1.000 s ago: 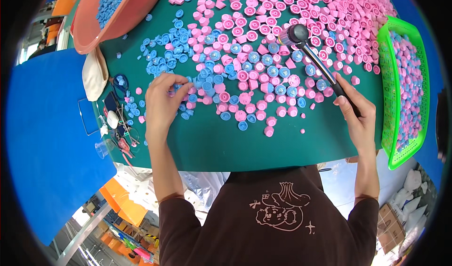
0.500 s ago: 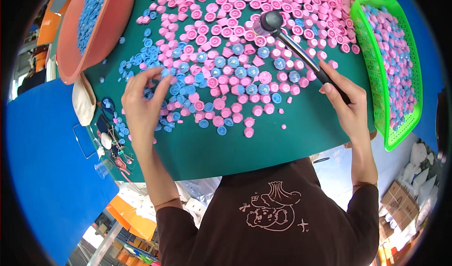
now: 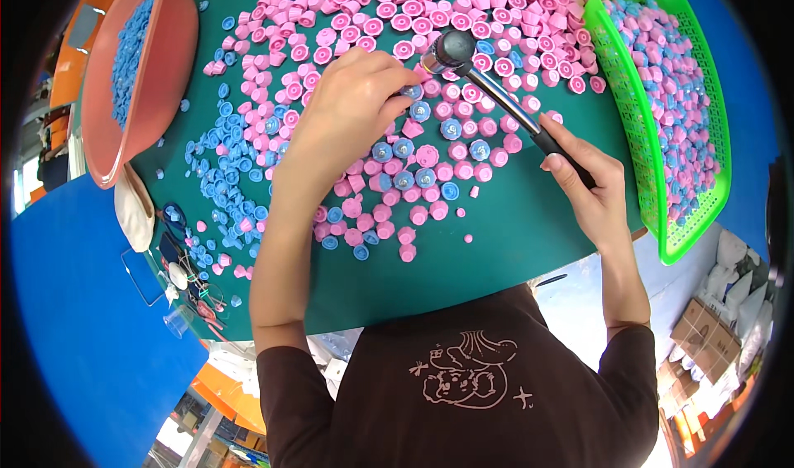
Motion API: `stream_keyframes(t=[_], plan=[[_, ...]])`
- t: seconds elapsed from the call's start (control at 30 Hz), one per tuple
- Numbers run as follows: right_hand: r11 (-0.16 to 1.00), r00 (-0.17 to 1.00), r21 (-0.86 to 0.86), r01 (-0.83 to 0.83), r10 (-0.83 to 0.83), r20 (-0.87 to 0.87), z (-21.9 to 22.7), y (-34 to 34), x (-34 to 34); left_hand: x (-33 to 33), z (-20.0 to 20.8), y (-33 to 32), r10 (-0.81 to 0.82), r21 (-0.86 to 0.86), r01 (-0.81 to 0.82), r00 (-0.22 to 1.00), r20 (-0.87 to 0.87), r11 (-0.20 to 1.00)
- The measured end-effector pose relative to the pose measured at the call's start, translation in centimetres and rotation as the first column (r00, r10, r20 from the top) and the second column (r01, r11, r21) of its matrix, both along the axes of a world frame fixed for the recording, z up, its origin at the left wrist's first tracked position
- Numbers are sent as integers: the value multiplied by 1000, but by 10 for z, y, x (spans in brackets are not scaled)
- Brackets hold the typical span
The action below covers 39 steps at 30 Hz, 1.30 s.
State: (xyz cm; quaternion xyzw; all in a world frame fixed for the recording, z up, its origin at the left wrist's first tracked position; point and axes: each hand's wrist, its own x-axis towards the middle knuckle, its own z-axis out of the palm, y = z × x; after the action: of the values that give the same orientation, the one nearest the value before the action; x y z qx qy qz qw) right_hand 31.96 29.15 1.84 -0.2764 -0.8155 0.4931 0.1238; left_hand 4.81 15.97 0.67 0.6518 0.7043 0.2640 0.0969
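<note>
Left hand [image 3: 347, 116] pinches a stacked pink-and-blue cap [image 3: 411, 92] mid-table, fingertips closed around it. Right hand [image 3: 589, 188] is wrapped tight on the handle of a rubber mallet [image 3: 451, 48], head just above that cap. Best practice I'd say: keep fingertips low on the cap's sides, strike square, short stroke. Loose pink caps [image 3: 463, 13] crowd the strike spot. Green basket [image 3: 662, 211] sits at the right edge, orange basin [image 3: 178, 71] at the far left corner.
</note>
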Motion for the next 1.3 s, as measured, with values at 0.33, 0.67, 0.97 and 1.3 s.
stream_keyframes(t=[0.33, 0.67, 0.97, 1.3], plan=[[998, 996, 51, -39, 34, 80, 8, -6, -5, -5, 14, -4, 47, -49, -46, 999, 15, 998], [962, 990, 237, -138, 126, 63, 13, -17, -16, -22, 57, -137, 701, 12, -701, 713, 10, 713], [962, 992, 260, -82, 54, 113, 21, -17, -9, -21, 33, -233, 863, -85, -858, 505, 37, 506], [998, 999, 54, 13, -15, 34, 9, -21, -13, -20, 26, -277, 907, -67, -907, 410, 94, 416]])
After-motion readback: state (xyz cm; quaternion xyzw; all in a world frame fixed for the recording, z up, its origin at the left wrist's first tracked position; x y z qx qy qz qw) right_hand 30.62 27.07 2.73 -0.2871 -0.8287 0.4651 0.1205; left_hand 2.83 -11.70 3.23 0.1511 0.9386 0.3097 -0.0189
